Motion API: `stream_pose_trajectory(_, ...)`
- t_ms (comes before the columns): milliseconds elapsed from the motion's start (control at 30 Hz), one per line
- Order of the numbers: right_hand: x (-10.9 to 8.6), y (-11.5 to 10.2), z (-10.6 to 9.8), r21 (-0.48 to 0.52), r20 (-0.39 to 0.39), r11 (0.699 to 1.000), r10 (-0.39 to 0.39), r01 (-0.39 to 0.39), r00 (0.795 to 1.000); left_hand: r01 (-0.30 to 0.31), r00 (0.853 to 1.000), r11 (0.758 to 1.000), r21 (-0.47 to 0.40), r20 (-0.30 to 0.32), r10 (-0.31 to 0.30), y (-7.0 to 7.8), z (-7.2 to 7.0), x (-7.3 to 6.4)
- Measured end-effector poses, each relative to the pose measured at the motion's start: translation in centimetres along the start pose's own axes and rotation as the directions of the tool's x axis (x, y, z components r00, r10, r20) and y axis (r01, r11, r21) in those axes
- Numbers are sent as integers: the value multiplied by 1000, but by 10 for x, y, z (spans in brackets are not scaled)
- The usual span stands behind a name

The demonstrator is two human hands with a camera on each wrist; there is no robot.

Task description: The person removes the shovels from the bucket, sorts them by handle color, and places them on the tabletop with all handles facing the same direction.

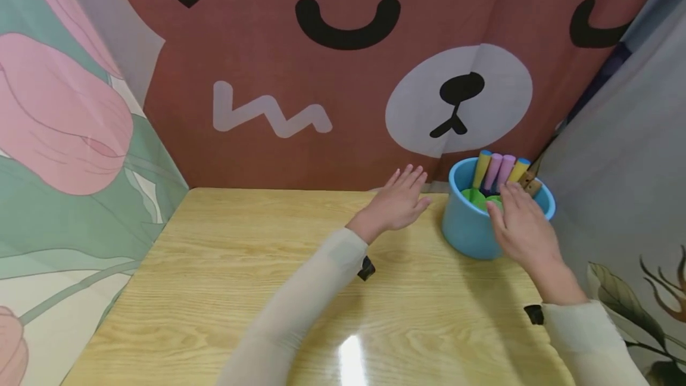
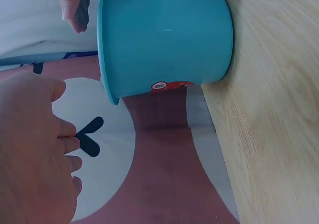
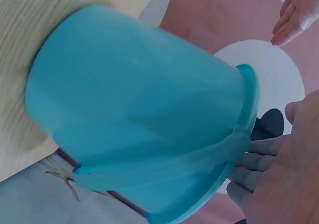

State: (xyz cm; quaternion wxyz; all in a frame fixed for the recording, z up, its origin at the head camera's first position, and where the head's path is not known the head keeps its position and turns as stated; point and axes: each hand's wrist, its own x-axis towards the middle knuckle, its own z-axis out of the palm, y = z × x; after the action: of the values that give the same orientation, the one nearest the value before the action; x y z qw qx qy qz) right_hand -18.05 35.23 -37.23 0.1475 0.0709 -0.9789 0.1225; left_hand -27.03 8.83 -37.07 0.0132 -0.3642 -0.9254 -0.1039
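A light blue bucket (image 1: 471,234) stands upright near the table's back right corner. Inside it lean yellow handles (image 1: 481,170) with blue ends, pink-purple handles (image 1: 498,171), green scoop-like pieces (image 1: 474,198) and brown pieces (image 1: 533,187). My right hand (image 1: 522,228) is at the bucket's front right rim, fingers extended towards the contents; whether it touches the rim I cannot tell. To the bucket's left, my left hand (image 1: 396,201) hovers over the table with fingers stretched out, holding nothing. The bucket's carrying handle (image 3: 164,164) hangs down its side in the right wrist view.
The wooden table (image 1: 214,267) has its back edge against a brown curtain (image 1: 257,159) with a bear face. A pale curtain (image 1: 616,165) hangs close by the bucket on the right, and a floral curtain (image 1: 59,207) lines the left side.
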Motion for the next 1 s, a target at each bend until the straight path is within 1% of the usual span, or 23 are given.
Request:
stream_pose_trajectory(267,-3,17,-5,14,-12,999,31,-31,999,6,1000,999,37,14,-7,13,4,23)
stream_pose_trajectory(467,-4,29,-9,24,-44,999,35,-34,998,24,999,999,24,21,-24,23,6,36)
stream_pose_trajectory(667,-4,41,-8,31,-33,997,76,-75,997,52,998,999,-3,17,-52,32,8,47)
stream_pose_trajectory(767,-4,47,-7,33,-32,995,91,-90,995,66,998,998,-13,15,-66,34,10,53)
stream_pose_trajectory(1000,-4,58,-8,61,-24,992,112,-111,993,108,994,994,5,34,-108,33,20,64)
